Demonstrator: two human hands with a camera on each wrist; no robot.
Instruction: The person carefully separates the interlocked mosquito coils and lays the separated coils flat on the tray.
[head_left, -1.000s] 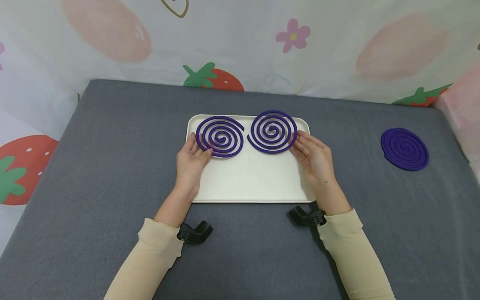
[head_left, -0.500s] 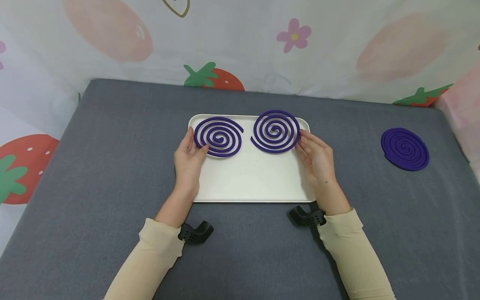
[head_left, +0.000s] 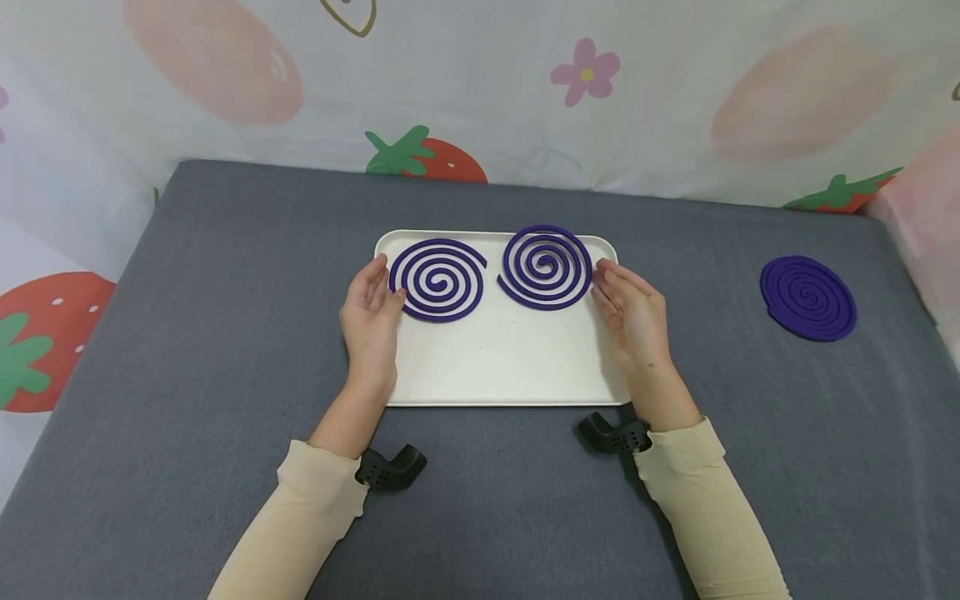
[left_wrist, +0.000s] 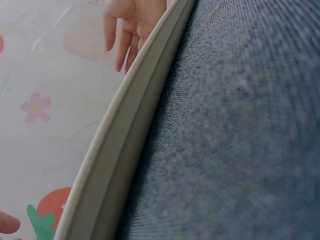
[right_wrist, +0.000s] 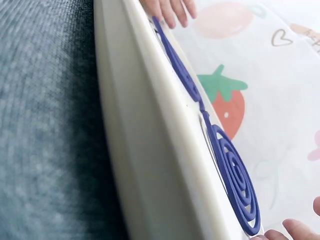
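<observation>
Two purple spiral mosquito coils lie side by side over the far half of a white tray (head_left: pixel 510 358). The left coil (head_left: pixel 438 286) lies flat in it, while the right coil (head_left: pixel 547 265) overlaps the far rim. Beside the left coil's outer edge is my left hand (head_left: pixel 369 333), fingers loosely spread with fingertips right at the edge. My right hand (head_left: pixel 637 329) is likewise relaxed, its fingertips close by the right coil's outer ring. In the right wrist view, fingertips (right_wrist: pixel 300 230) show near the lower end of that coil (right_wrist: pixel 235 172).
A tightly wound purple mosquito coil (head_left: pixel 807 298) lies on the grey cloth (head_left: pixel 262 275) to the right. Behind the table hangs a white curtain (head_left: pixel 480 92) printed with strawberries and flowers. The tray's raised wall (left_wrist: pixel 115 135) fills the left wrist view's middle.
Both coils have come down onto the tray from the hands' grip. My left hand has slipped off leftward, and my right fingers have let go of the right coil's edge.
</observation>
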